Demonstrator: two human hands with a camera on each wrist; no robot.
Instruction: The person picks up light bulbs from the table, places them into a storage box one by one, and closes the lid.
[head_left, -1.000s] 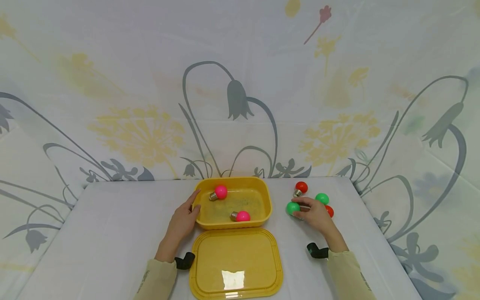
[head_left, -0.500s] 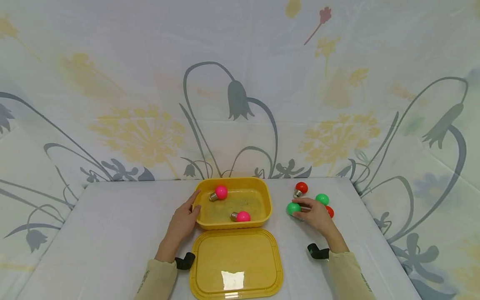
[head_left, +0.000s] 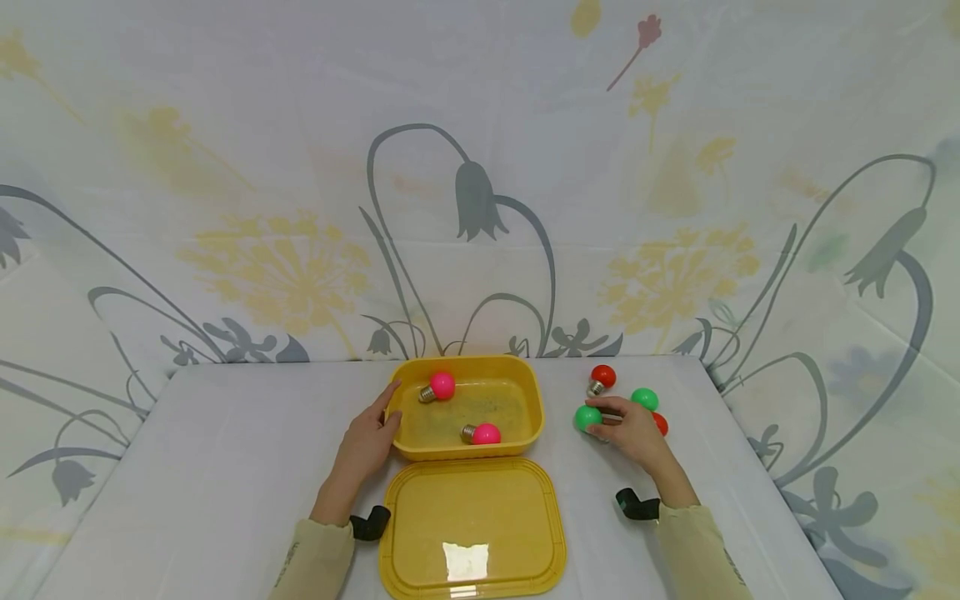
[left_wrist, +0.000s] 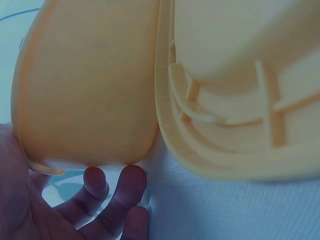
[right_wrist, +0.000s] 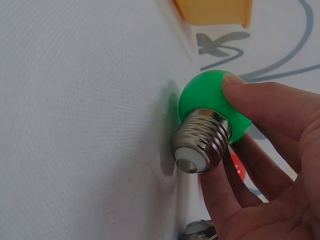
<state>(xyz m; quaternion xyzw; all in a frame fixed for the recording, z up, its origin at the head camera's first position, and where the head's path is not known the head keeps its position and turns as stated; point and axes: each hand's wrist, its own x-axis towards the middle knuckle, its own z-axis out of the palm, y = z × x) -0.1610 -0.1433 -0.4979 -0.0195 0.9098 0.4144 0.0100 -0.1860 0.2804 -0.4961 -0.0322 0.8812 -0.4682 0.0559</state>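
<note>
My right hand (head_left: 630,427) pinches a green light bulb (right_wrist: 207,95) between thumb and fingers, close over the white cloth. Its metal screw base (right_wrist: 200,137) faces the wrist camera. My left hand (head_left: 369,437) grips the left side of a yellow plastic container (head_left: 517,451), thumb at the rim and fingertips against the outer wall (left_wrist: 90,100). Inside the container lie two pink bulbs, one toward the back (head_left: 443,385) and one toward the front (head_left: 487,433). Beyond the right hand lie a red bulb (head_left: 603,376), a second green bulb (head_left: 644,397) and another red bulb (head_left: 660,422), partly hidden.
A yellow lid (head_left: 472,525) lies flat on the cloth in front of the container, near its front wall. White cloth (head_left: 225,467) covers the table. A flower-printed curtain (head_left: 480,275) rises behind the table's back edge.
</note>
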